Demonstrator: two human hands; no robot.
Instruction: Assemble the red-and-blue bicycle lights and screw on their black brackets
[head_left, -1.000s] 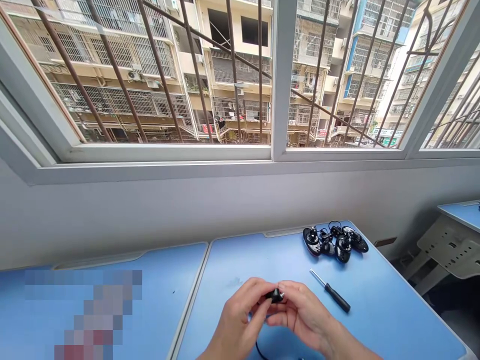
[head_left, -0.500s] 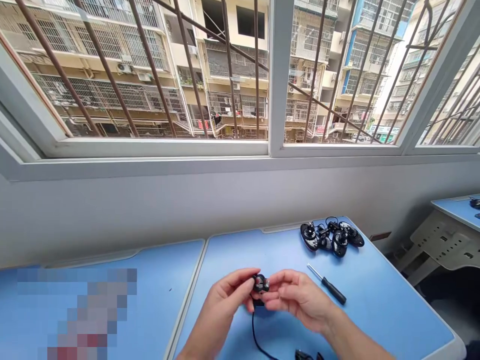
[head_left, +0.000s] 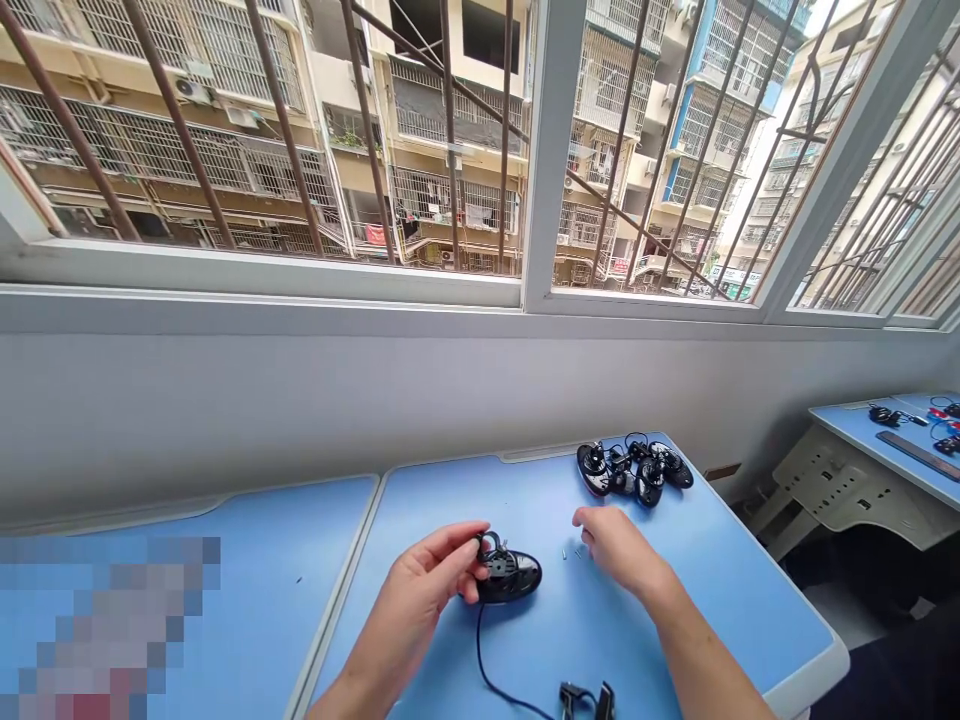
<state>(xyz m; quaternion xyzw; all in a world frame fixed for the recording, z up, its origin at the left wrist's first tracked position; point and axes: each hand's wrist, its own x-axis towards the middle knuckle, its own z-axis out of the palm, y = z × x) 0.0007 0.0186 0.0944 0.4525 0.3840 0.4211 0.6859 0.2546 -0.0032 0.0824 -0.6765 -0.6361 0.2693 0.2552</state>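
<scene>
My left hand point(head_left: 442, 570) pinches a small round black part above a glossy black oval base point(head_left: 517, 582); a black cable point(head_left: 482, 650) runs down from it. To the right, my right hand point(head_left: 616, 543) is closed with its fingers curled low over the blue table. Whether those fingers hold anything is hidden. Two small metal pieces point(head_left: 565, 553) lie by its fingertips, on the left side. No screwdriver shows in the present view.
Several black oval devices with cables point(head_left: 636, 468) are bunched at the table's back right. Black clip-like parts point(head_left: 587, 700) lie at the near edge. Another table point(head_left: 862, 425) stands far right with cables and a dark strip. A barred window point(head_left: 525, 200) is ahead.
My right hand has moved right, away from the part in my left hand. The oval base and small metal pieces now show. The screwdriver has dropped out of sight. The view has shifted right.
</scene>
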